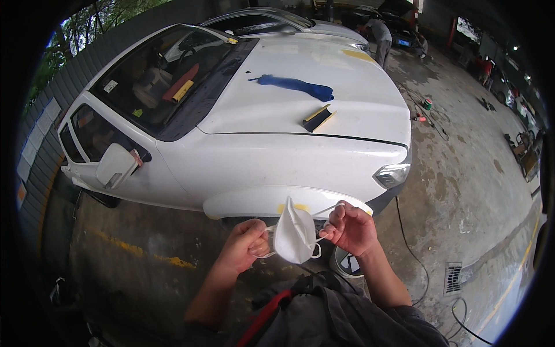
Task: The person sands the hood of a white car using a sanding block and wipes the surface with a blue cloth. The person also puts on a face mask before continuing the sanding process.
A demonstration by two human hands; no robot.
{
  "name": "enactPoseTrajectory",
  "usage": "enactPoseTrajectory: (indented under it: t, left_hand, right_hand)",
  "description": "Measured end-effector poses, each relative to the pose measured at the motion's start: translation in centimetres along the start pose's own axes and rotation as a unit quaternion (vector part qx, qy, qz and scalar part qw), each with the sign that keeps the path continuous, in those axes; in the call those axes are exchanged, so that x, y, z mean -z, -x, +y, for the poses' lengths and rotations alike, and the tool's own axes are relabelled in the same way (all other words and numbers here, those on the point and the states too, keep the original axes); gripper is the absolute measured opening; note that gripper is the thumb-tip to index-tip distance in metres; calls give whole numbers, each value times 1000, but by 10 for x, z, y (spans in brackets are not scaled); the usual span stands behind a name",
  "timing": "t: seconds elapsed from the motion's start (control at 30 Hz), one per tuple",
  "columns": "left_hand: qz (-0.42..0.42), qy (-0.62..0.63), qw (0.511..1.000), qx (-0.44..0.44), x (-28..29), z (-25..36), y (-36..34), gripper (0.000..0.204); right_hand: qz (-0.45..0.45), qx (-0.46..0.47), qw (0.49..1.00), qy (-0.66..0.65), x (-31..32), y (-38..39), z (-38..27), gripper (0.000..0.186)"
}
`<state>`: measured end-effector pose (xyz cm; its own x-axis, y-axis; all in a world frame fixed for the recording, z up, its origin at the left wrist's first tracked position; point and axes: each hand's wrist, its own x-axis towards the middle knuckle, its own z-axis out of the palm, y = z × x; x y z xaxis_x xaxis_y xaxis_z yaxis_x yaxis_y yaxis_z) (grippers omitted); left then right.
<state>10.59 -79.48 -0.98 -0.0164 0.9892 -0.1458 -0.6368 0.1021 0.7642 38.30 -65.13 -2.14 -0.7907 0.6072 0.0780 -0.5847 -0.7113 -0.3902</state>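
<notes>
A white folded face mask hangs in front of my body, its pointed end up and its ear loops stretched out to both sides. My left hand is closed on the loop at the left. My right hand pinches the loop at the right between thumb and fingers. Just beyond the mask is the front fender of a white car, with a yellow patch near the wheel arch. On its hood lie a limp blue item, perhaps cloth or a glove, and a black and yellow angular piece.
A bucket stands on the floor by my right forearm. Black cables run over the concrete near a drain grate. A side mirror juts out at the left. Behind stands a silver car, with a person nearby.
</notes>
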Motion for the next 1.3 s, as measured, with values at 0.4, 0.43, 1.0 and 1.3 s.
enactPoseTrajectory:
  t: [0.4,0.43,1.0,1.3]
  left_hand:
    - [26,38,998,-33,-36,-16,-20,30]
    - [40,11,999,-33,-38,-18,-21,30]
    - [27,225,968,-109,101,69,6,43]
    - [19,43,994,-100,-10,43,8,39]
  right_hand:
    - [63,18,861,505,-19,-2,55,29]
    - [67,22,860,506,-18,-2,58,28]
    - [168,100,981,-17,77,16,-76,22]
    - [28,28,998,45,-18,-18,-26,24]
